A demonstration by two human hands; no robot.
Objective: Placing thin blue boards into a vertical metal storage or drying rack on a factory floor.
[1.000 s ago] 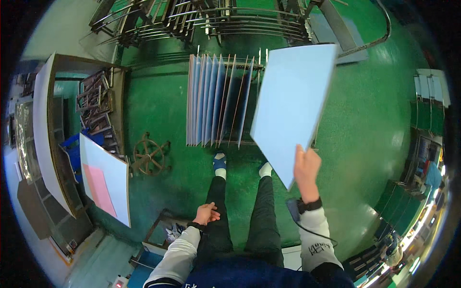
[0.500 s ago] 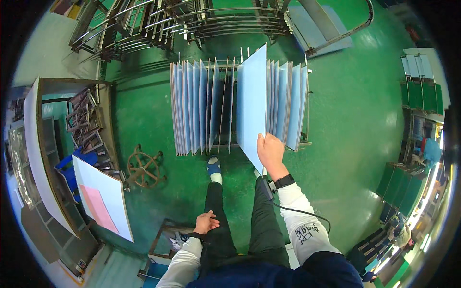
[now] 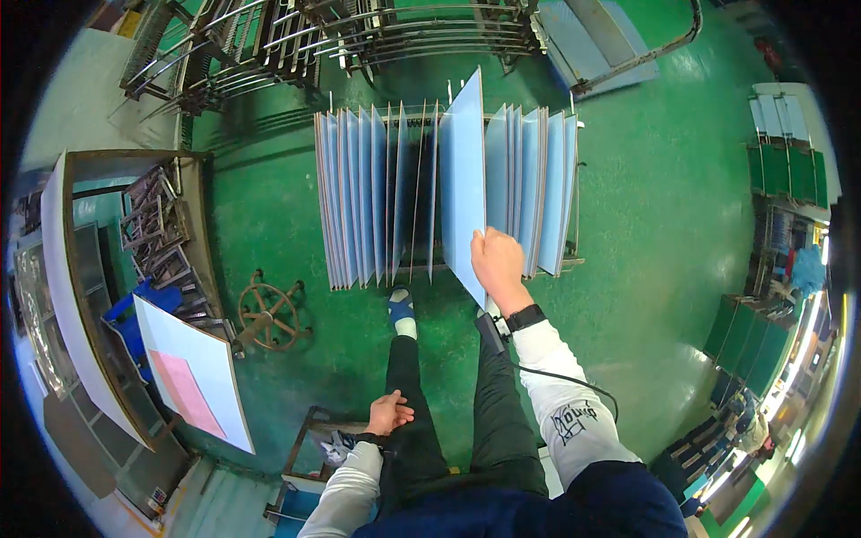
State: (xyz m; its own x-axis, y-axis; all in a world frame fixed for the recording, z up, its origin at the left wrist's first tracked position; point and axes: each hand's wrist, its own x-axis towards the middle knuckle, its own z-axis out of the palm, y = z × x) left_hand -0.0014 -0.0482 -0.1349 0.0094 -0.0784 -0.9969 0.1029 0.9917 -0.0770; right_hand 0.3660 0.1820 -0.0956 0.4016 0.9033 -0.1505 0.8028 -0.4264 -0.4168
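My right hand (image 3: 499,263) grips the near edge of a large, thin light-blue panel (image 3: 463,188). The panel stands on edge, slightly tilted, and rises above the others in a slotted rack (image 3: 577,260). Many similar light-blue panels (image 3: 354,197) stand upright to its left. More panels (image 3: 529,188) fill the slots on its right. The fingers wrapped behind the held panel are partly hidden. By my left thigh hangs my left hand (image 3: 391,413), holding nothing, its fingers loosely apart.
Metal racks (image 3: 359,36) stand beyond the panels. On the left are a wheeled stool base (image 3: 269,314), a white board with a pink sheet (image 3: 211,377) and a wooden-framed cart (image 3: 202,224). Green boards (image 3: 744,345) stand at the right. My feet are close to the rack.
My right hand and the held panel have moved slightly away from me and to the left. My left hand stays by my thigh, almost unmoved.
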